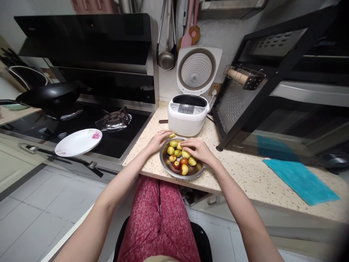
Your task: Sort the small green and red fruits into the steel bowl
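Bowl [196, 170] of metal, containing green and brown fruits [184, 169], stands on the speckled counter [245, 178] directly in front of the white rice cooker [187, 123], lid raised. Left hand [159, 141] is at the bowl's far-left rim, fingertips beside a yellowish fruit [171, 135]; grip cannot be determined. Right hand [201, 150] reaches over the bowl, fingers curved among the fruits, grip likewise unconfirmed.

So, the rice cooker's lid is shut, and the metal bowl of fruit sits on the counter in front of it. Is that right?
No: in the head view, the rice cooker has its lid open. The metal bowl of fruit does sit on the counter in front of it.
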Motion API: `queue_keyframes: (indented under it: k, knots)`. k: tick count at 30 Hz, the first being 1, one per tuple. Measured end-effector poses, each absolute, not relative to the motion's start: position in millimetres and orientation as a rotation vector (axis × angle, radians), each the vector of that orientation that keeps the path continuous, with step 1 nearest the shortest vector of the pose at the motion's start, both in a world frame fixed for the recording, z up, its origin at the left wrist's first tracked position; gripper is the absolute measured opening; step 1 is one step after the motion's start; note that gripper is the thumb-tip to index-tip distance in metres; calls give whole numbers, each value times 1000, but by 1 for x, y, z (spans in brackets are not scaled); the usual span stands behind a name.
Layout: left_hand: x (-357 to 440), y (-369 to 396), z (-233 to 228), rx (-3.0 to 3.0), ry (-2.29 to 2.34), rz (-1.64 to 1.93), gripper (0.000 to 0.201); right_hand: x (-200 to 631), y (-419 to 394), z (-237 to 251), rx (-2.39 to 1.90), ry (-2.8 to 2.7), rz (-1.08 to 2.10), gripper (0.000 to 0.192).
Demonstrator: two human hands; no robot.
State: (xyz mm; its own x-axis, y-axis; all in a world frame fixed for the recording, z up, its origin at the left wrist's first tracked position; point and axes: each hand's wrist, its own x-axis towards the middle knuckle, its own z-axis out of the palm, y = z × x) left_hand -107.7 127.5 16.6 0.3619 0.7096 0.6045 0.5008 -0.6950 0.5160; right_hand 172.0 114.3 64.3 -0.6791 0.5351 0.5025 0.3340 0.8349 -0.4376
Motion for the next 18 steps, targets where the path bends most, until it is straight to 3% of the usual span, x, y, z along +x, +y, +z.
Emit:
queue_keyframes:
  k: [5, 18]
  knots:
    - [-107, 133, 5, 2401, 1072, 1116, 45, 171, 114, 66, -640, -2369, 402, 22]
    - [-99, 138, 13, 2353, 1157, 1206, 28, 172, 116, 65, -696, -2340, 368, 20]
